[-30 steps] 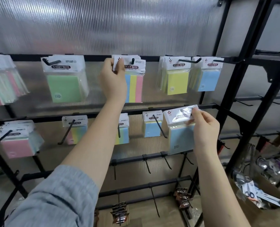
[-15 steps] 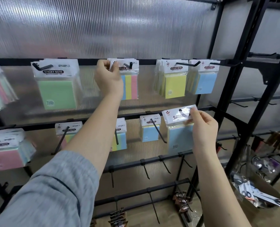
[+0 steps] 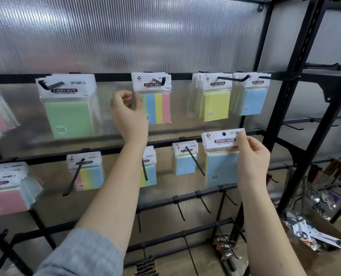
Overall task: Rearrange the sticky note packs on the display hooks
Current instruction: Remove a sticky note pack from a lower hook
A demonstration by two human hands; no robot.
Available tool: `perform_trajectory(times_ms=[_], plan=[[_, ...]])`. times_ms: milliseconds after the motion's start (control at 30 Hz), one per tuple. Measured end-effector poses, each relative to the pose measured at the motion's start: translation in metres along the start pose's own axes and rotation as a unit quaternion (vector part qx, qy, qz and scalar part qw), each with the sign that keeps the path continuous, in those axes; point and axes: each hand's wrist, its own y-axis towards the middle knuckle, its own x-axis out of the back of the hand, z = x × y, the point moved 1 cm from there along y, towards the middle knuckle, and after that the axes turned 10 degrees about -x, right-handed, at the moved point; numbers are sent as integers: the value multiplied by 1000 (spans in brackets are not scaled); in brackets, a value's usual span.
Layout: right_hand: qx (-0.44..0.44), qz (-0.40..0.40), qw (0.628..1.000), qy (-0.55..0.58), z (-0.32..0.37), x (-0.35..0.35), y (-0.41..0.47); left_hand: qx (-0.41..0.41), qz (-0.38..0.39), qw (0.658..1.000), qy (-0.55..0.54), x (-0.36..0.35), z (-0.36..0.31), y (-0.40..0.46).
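Note:
Several sticky note packs hang on black hooks in front of a ribbed translucent panel. A striped pack (image 3: 157, 104) hangs on the top rail. My left hand (image 3: 128, 116) is at that pack's left edge with curled fingers; motion blur hides whether it grips the plastic. My right hand (image 3: 253, 162) pinches the white header of a large blue pack (image 3: 220, 169), held off any hook in front of the middle rail. On the top rail also hang a green pack (image 3: 70, 114), a yellow pack (image 3: 215, 105) and a light blue pack (image 3: 253, 100).
The middle rail carries a striped pack (image 3: 88, 172), a small blue pack (image 3: 184, 163) and a pink stack (image 3: 6, 193). Bare hooks (image 3: 180, 211) stick out from the lower rails. A black rack post (image 3: 305, 108) stands right. A box of scissors (image 3: 321, 239) lies at lower right.
My left hand has dropped from the striped pack's header to its left edge. My right hand keeps hold of the blue pack, which now faces me more squarely.

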Motion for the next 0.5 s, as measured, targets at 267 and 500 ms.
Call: perform_trajectory(times_ms=[267,500], plan=[[44,-29,999,12,2,4,18,-13,140,986,94,14,19,-38],[71,-29,996,42,4,27,49,39,306,928,211,-10,23,-65]])
